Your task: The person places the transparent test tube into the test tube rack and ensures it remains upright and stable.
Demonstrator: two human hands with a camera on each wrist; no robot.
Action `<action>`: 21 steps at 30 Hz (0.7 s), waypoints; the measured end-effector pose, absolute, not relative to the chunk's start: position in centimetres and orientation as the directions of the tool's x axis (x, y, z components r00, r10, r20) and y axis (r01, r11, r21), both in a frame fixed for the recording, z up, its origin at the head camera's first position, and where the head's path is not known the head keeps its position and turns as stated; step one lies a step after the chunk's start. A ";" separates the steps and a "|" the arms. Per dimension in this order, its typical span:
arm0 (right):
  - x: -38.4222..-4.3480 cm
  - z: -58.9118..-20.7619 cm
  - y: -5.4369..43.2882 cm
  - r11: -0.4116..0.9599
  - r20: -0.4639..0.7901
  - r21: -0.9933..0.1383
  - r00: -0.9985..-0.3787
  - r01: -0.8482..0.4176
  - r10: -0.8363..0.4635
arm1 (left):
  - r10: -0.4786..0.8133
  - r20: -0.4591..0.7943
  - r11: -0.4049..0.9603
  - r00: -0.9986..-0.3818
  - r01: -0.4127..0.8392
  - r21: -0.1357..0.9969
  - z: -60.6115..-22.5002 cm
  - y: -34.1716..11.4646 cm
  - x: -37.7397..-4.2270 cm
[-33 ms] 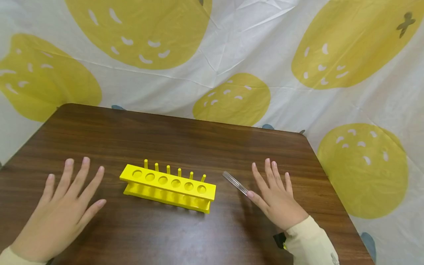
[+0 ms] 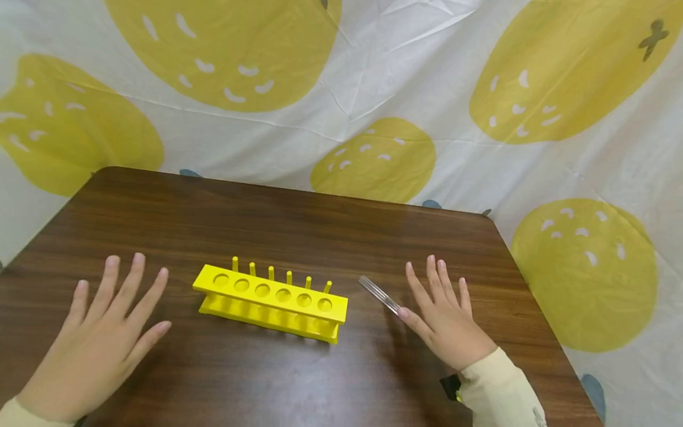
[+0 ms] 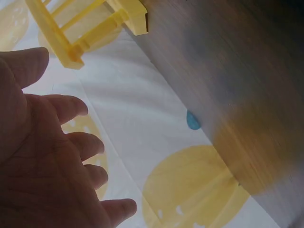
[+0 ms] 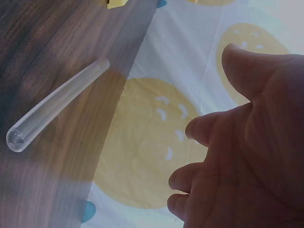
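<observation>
A yellow test tube rack [image 2: 277,296] stands on the brown table, with a row of round holes along its top and upright pegs behind them. No tube is in it. To its right lies a clear test tube [image 2: 379,295], shown whole in the right wrist view with its rounded end toward the lower left. My left hand [image 2: 104,332] is left of the rack, fingers spread and holding nothing. My right hand [image 2: 445,326] hovers beside the tube with fingers spread; its thumb overlaps the tube's near end in the head view, but the right wrist view has them apart.
The dark wood-grain table [image 2: 256,219] has rounded far corners. Behind it and along its right side hangs a white cloth [image 2: 373,71] printed with big yellow fruit shapes. A small black item [image 2: 450,386] shows by the right cuff.
</observation>
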State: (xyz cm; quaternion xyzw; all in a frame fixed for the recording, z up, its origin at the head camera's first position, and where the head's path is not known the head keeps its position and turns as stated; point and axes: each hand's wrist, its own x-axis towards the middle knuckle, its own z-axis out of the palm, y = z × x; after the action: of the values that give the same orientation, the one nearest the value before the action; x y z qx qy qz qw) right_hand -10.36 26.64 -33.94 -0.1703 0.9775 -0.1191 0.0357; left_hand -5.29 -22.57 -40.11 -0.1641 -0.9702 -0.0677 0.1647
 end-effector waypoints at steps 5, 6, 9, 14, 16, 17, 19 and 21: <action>-10.4 -33.9 26.8 0.915 -0.035 -0.247 -0.941 -0.319 -0.338 | 0.313 0.339 0.932 -0.887 0.356 0.071 -40.5 -22.5 -5.4; -10.4 -33.8 26.8 0.915 -0.037 -0.249 -0.941 -0.317 -0.336 | 0.318 0.336 0.930 -0.887 0.360 0.070 -40.6 -22.5 -5.4; -10.3 -33.7 27.0 0.915 -0.043 -0.256 -0.942 -0.312 -0.333 | 0.328 0.325 0.928 -0.887 0.367 0.068 -40.6 -22.5 -5.5; -10.0 -33.5 27.3 0.911 -0.050 -0.278 -0.943 -0.304 -0.330 | 0.325 0.340 0.928 -0.882 0.366 0.064 -40.1 -22.4 -5.4; -9.9 -33.4 27.4 0.911 -0.049 -0.279 -0.943 -0.303 -0.329 | 0.324 0.349 0.928 -0.879 0.367 0.062 -39.8 -22.5 -5.4; -10.0 -33.3 27.4 0.912 -0.047 -0.275 -0.943 -0.305 -0.329 | 0.325 0.353 0.927 -0.877 0.369 0.062 -39.8 -22.5 -5.4; -10.0 -33.3 27.3 0.911 -0.046 -0.277 -0.943 -0.306 -0.331 | 0.327 0.358 0.926 -0.875 0.372 0.064 -39.7 -22.6 -5.4; -10.0 -33.3 27.3 0.910 -0.047 -0.278 -0.942 -0.307 -0.332 | 0.329 0.363 0.925 -0.872 0.375 0.062 -39.6 -22.6 -5.4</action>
State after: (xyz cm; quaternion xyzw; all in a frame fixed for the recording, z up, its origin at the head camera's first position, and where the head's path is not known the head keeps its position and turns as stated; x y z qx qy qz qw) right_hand -10.01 27.26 -33.26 -0.1636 0.9762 -0.1344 0.0465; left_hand -5.42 -22.63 -39.64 -0.1822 -0.9653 -0.0654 0.1755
